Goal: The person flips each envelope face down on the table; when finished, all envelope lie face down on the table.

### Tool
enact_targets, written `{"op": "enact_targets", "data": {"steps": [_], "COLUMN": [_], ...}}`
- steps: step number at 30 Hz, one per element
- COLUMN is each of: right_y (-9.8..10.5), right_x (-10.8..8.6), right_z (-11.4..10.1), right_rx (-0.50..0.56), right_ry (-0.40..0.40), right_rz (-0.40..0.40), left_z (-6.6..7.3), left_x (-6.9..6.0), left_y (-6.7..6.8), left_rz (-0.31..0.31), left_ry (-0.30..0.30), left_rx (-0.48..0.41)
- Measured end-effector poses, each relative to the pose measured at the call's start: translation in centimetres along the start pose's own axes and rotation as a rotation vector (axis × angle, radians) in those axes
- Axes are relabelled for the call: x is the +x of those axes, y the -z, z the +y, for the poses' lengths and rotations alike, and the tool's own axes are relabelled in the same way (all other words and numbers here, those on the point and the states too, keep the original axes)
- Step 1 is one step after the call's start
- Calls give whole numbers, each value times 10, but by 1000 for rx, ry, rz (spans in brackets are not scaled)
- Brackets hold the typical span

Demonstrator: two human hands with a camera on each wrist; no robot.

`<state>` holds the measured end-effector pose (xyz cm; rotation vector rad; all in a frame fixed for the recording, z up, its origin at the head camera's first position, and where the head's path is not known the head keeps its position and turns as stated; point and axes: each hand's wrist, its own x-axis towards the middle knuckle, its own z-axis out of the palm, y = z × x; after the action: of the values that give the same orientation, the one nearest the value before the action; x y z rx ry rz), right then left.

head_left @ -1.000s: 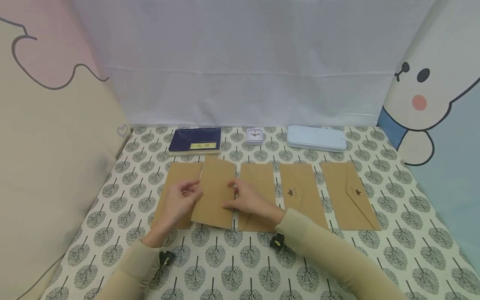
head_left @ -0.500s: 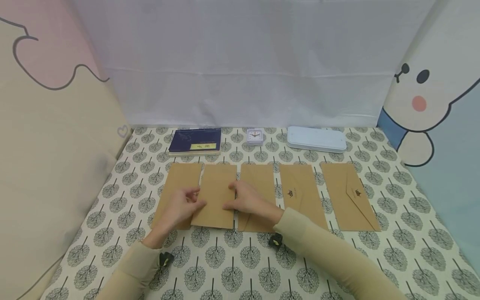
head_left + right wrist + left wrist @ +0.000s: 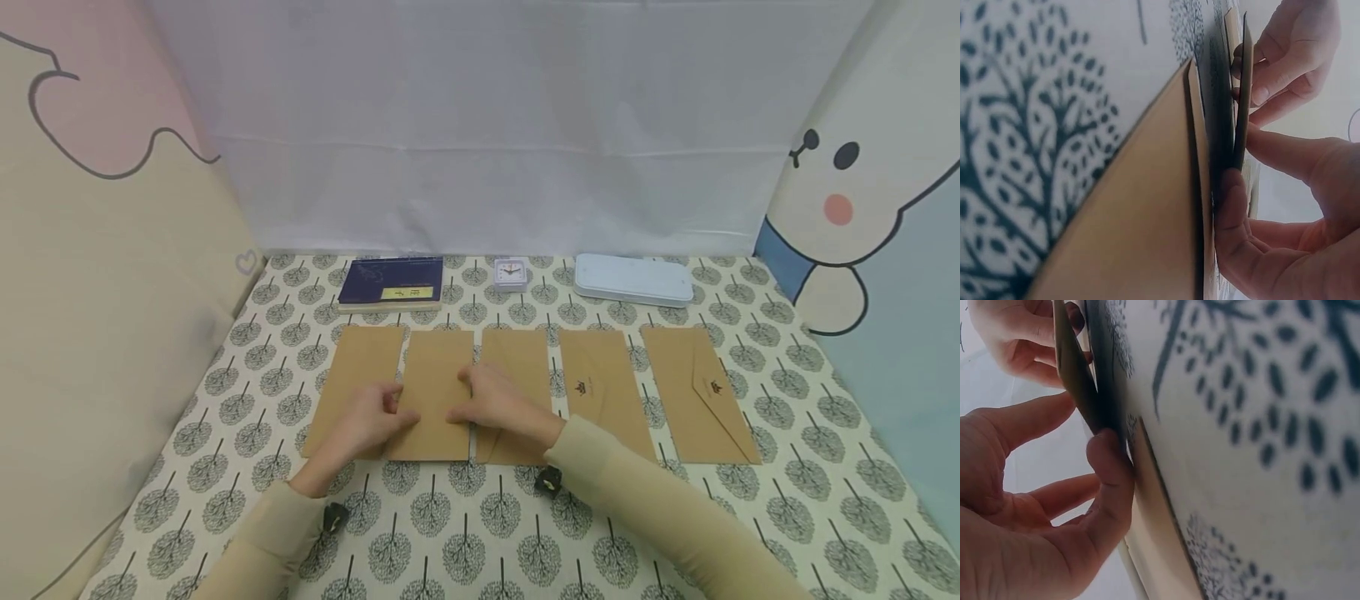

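A plain brown paper envelope point(image 3: 435, 358), second from the left in a row of several, lies just off the cloth in the head view. My left hand point(image 3: 367, 419) pinches its left edge between thumb and fingers. On its right edge my right hand point(image 3: 498, 402) has a like pinch. In the left wrist view the envelope point(image 3: 1075, 369) is seen edge-on, with the left thumb point(image 3: 1041, 419) on its upper face and a finger beneath. The right wrist view also shows the envelope point(image 3: 1245, 81) edge-on above the cloth, between right thumb and fingers.
The leftmost envelope point(image 3: 367, 350) lies partly under my left hand. To the right lie envelopes with flaps up: one point(image 3: 517, 346) by my right hand, another point(image 3: 622, 375), and the rightmost point(image 3: 675, 383). Behind stand a dark blue book point(image 3: 390, 279), a small clock point(image 3: 511, 273) and a pale blue case point(image 3: 633, 278).
The held envelope has come down from a tilted, raised position to nearly flat in the row. My left hand has moved slightly down and right with it; the right hand barely moved.
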<state>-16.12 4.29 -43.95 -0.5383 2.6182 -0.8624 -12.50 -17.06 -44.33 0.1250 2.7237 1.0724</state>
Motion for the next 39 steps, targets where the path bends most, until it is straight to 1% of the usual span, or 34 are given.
{"op": "enact_targets", "data": {"steps": [3, 6, 10, 14, 20, 24, 27, 29, 32, 34, 37, 39], "right_y": [0, -1, -2, -3, -6, -6, -6, -5, -3, 0, 6, 10], "right_x": [-1, -1, -1, -1, -1, -1, -1, -1, -3, -5, -10, -14], "right_z": [-1, -3, -5, -6, -6, -6, -6, -5, -3, -1, 5, 9], "right_rx": [-17, -37, -53, -47, -45, -35, -28, -25, -17, 12, 77, 116], "right_ry": [-8, -20, -46, -73, -85, -93, -92, -85, -59, -31, -8, -8], "right_rz": [-1, -1, -2, 2, 10, 11, 11, 11, 9, 9, 20, 36], "left_z": [1, 3, 6, 8, 9, 9, 10, 11, 14, 16, 18, 18], "left_x": [0, 0, 0, 1, 2, 2, 2, 1, 1, 0, -3, -6], "left_y": [-1, -1, -1, -2, -3, -1, 1, 3, 6, 8, 9, 9], "left_rz": [-17, -21, -42, -53, -54, -72, -74, -88, -88, -98, -83, -69], "left_ry": [2, -1, -17, -27, -18, -6, 6, 13, 24, 36, 52, 46], "left_rx": [31, 76, 124, 153, 192, 198, 186, 168, 154, 146, 142, 142]}}
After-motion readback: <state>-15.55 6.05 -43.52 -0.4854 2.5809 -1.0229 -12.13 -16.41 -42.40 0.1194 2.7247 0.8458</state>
